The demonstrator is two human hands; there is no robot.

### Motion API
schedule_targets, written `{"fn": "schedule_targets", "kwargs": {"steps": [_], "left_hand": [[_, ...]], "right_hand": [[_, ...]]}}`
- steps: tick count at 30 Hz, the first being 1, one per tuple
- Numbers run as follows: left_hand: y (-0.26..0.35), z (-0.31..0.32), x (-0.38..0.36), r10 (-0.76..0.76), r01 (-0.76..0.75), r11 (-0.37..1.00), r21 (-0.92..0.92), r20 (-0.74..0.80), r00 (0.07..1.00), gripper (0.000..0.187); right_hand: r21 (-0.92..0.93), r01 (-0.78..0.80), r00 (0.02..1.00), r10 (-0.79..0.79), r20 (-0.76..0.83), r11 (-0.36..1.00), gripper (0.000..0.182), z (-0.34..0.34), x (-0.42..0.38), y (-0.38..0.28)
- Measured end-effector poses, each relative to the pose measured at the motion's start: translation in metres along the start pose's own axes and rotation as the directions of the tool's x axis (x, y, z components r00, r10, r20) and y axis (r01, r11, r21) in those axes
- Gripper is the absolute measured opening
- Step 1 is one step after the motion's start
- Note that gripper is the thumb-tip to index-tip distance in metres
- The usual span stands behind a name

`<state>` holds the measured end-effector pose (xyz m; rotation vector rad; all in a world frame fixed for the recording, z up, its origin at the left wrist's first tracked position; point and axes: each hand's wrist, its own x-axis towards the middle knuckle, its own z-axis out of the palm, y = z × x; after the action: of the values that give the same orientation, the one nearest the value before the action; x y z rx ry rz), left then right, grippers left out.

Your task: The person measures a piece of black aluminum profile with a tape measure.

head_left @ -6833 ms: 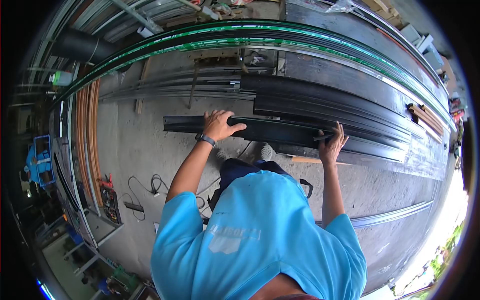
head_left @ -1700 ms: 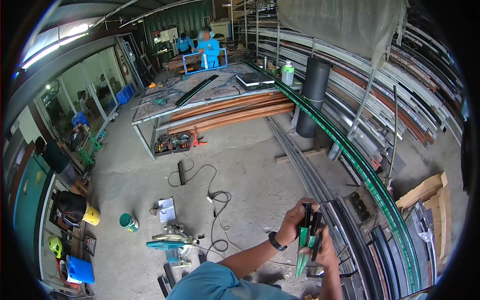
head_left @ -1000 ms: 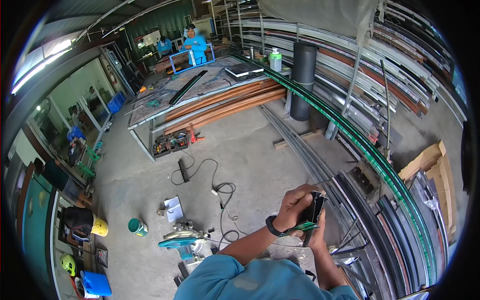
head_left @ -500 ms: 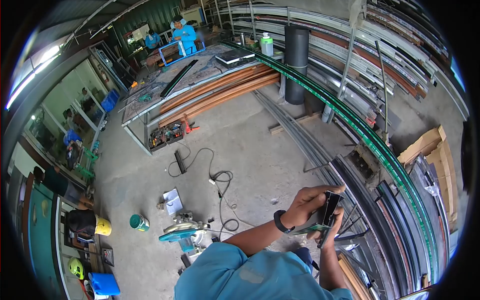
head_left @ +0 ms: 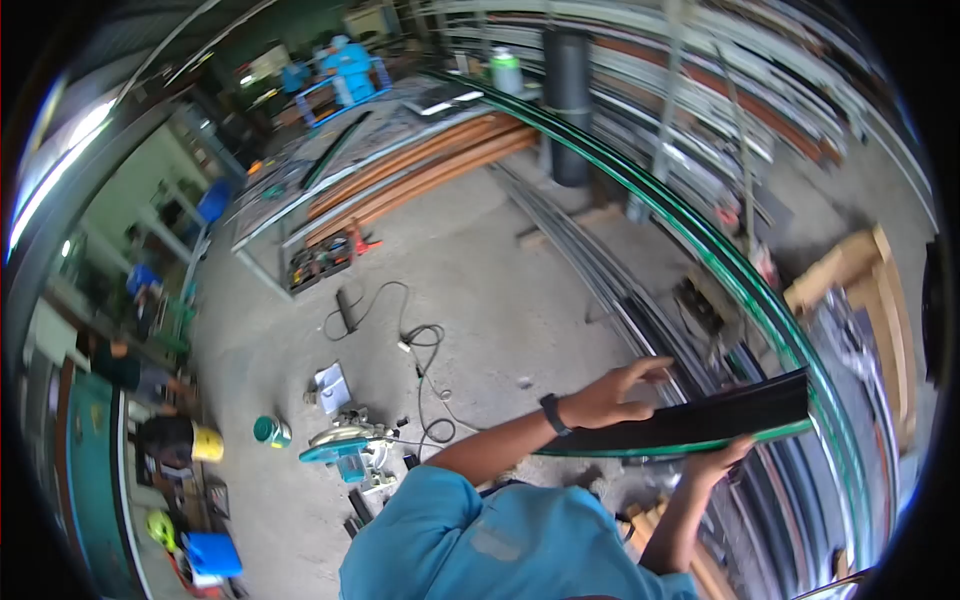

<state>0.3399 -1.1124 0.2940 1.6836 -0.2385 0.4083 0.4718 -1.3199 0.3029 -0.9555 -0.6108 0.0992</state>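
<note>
Left hand above, right hand below: one long black profile, shown broadside

Left hand (head_left: 600,402): dark band (head_left: 554,414) at the wrist; fingers extended, thumb set apart from them; spread rather than closed. Placed at the upper edge of the profile, toward its narrower-looking end; thumb at or just over that edge, whether pressing cannot be told.

Right hand (head_left: 718,462): at the lower edge, fingers bent up toward it; whether they pinch the piece or only bear it, cannot be told.

Black profile (head_left: 725,408): one length, dark broad face toward the camera, green strip (head_left: 775,433) along the lower edge. Long axis crosswise before the person, nearly level, rising slightly to the right. Broad squared end points right; other end tapers in view toward the left forearm. Position: between the hands, below the left and above the right. Right end overlaps the long green-marked bar (head_left: 655,195) in view; contact cannot be told.

Change from half a second ago: profile then end-on, hollow section facing the camera, left hand wrapped over it; now turned broadside, its right end farther right, left fingers opened out.

Nearby: stacked dark lengths (head_left: 775,510) behind and below; teal saw (head_left: 350,460) on the floor, well apart, to the left.
</note>
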Motion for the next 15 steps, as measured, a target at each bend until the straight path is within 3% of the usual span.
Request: {"fn": "schedule_targets", "kwargs": {"steps": [1, 2, 3, 4, 5, 6, 8, 9, 11, 14, 15], "left_hand": [[-0.023, 0.006, -0.01, -0.128, 0.12, 0.989, 0.085, 0.092, 0.988, 0.106], [-0.043, 0.014, -0.026, -0.211, 0.179, 0.966, 0.185, 0.166, 0.963, 0.108], [-0.081, 0.025, -0.048, -0.329, 0.311, 0.943, 0.116, 0.22, 0.918, 0.106], [-0.106, 0.018, -0.056, -0.363, 0.298, 0.927, 0.226, 0.354, 0.862, 0.098], [-0.119, 0.022, -0.076, -0.401, 0.371, 0.912, 0.174, 0.196, 0.895, 0.095], [-0.089, 0.026, -0.062, -0.544, 0.486, 0.828, 0.28, 0.188, 0.818, 0.099], [-0.098, 0.034, -0.058, -0.53, 0.355, 0.816, 0.457, 0.345, 0.774, 0.108], [-0.109, 0.027, -0.059, -0.503, 0.302, 0.816, 0.493, 0.349, 0.79, 0.101], [-0.122, 0.051, -0.026, -0.573, 0.291, 0.748, 0.597, 0.358, 0.737, 0.087], [-0.172, 0.077, 0.021, -0.412, 0.066, 0.797, 0.601, 0.46, 0.787, 0.076], [-0.187, 0.09, 0.037, -0.364, 0.031, 0.803, 0.595, 0.449, 0.816, 0.076]], "right_hand": [[0.204, 0.035, 0.97, 0.016, -0.243, 0.978, 0.085, -0.016, 0.015, -0.014], [0.228, 0.051, 0.956, 0.019, -0.294, 0.972, 0.081, -0.053, 0.027, -0.026], [0.238, 0.085, 0.931, 0.008, -0.364, 0.968, 0.076, -0.094, 0.036, -0.045], [0.083, 0.138, 0.789, -0.059, -0.612, 0.987, 0.06, -0.082, 0.048, -0.08], [0.005, 0.066, 0.773, -0.048, -0.633, 0.998, 0.073, -0.133, 0.042, -0.087], [0.104, 0.07, 0.757, 0.016, -0.653, 0.992, 0.07, -0.174, 0.035, -0.096], [0.085, 0.131, 0.726, -0.037, -0.687, 0.988, 0.07, -0.235, 0.021, -0.115], [0.053, 0.1, 0.72, -0.036, -0.693, 0.994, 0.072, -0.24, 0.011, -0.099], [0.021, 0.148, 0.637, -0.079, -0.766, 0.989, 0.078, -0.271, 0.019, -0.097], [0.03, 0.169, 0.68, -0.095, -0.727, 0.985, 0.081, -0.336, 0.001, -0.09], [-0.064, 0.165, 0.553, -0.146, -0.82, 0.984, 0.083, -0.345, 0.002, -0.096]]}}
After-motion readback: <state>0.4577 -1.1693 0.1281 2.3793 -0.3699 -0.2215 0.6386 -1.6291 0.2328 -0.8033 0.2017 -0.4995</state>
